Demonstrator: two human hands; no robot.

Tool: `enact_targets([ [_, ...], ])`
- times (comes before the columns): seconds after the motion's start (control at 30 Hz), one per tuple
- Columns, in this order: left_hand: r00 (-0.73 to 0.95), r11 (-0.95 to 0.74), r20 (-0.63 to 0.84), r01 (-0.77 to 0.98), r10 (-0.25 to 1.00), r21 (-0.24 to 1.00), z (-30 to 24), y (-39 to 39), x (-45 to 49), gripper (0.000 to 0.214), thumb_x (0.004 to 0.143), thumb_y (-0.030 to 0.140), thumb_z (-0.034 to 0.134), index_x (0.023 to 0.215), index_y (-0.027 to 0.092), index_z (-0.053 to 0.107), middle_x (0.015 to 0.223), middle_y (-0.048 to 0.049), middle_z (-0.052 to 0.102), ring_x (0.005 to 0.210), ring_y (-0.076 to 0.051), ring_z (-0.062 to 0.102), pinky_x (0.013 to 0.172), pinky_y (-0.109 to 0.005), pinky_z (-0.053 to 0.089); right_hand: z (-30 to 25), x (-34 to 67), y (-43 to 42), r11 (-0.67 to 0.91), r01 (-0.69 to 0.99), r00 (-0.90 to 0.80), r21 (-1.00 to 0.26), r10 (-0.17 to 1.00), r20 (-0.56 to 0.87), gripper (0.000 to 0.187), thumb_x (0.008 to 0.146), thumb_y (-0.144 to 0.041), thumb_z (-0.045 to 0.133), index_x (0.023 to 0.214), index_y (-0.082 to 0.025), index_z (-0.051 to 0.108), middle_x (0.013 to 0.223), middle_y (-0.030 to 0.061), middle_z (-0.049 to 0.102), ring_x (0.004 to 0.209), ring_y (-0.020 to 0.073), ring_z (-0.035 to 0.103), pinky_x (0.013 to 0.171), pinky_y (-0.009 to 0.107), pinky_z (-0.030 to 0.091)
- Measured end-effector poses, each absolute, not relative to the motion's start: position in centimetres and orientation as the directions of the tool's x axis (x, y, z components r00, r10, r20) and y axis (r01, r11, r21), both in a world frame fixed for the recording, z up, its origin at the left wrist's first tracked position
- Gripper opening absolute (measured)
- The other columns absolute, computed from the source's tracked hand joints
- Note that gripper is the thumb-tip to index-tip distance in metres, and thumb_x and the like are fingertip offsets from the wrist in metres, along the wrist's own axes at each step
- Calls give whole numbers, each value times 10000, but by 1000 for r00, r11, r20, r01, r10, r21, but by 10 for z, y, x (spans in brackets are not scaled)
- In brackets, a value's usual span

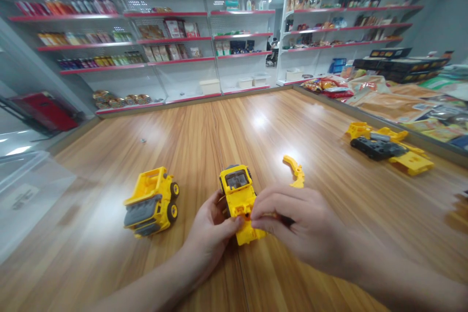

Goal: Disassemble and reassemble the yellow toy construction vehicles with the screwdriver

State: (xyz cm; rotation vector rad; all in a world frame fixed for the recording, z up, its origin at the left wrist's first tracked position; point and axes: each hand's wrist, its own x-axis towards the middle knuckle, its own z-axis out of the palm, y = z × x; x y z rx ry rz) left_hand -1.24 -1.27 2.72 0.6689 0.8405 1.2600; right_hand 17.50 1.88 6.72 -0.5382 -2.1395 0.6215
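Note:
A yellow toy construction truck (239,195) with a dark cab window is held over the wooden table in front of me. My left hand (215,229) grips it from the left, thumb on the yellow body. The fingers of my right hand (296,214) are pinched together at the truck's right rear; what lies between them, if anything, is hidden. Just beyond that hand lies a curved yellow toy arm piece (294,170). To the left stands a yellow toy dump truck (151,202) with a grey front and black wheels.
Yellow and black toy vehicle parts (380,146) lie at the right of the wooden table (183,131). A small metal bit (143,141) is at the left. A clear plastic bin (29,195) stands at the left edge. Bagged goods (395,102) and stocked shelves (183,61) are beyond.

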Motion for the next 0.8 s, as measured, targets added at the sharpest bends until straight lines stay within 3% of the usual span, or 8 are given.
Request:
enact_targets([
  [0.3, 187, 255, -179, -572, 966, 779, 23, -15, -15, 532, 698, 114, 788, 1182, 180, 575, 1208, -126, 631, 1100, -282, 626, 926, -399, 520, 59, 172, 15, 731, 297, -452, -614, 674, 584, 95, 885, -116, 566, 909, -175, 636, 796, 15, 645, 703, 119, 593, 639, 244, 449],
  [0.4, 173, 266, -203, -574, 964, 775, 23, -15, -16, 557, 689, 114, 791, 1197, 181, 573, 1176, -120, 641, 1056, -272, 641, 898, -404, 534, 68, 179, 10, 624, 318, -372, -714, 775, 511, 158, 887, -127, 504, 972, -195, 618, 766, 9, 574, 666, 134, 532, 605, 277, 424],
  [0.53, 149, 271, -226, -573, 963, 773, 26, -16, -17, 543, 662, 121, 805, 1159, 173, 592, 1163, -113, 649, 1041, -273, 646, 899, -408, 535, 74, 179, 3, 519, 188, -294, -834, 840, 457, 170, 908, -145, 457, 1017, -219, 565, 778, 13, 492, 707, 159, 494, 610, 299, 431],
  [0.8, 234, 265, -151, -595, 960, 759, 27, -23, -16, 528, 699, 117, 786, 1183, 189, 588, 1248, -114, 635, 1167, -292, 599, 978, -414, 492, 66, 163, -8, 666, 30, -310, -745, 715, 627, 130, 953, -161, 483, 1055, -222, 535, 1076, 76, 545, 1055, 223, 590, 911, 437, 514],
])
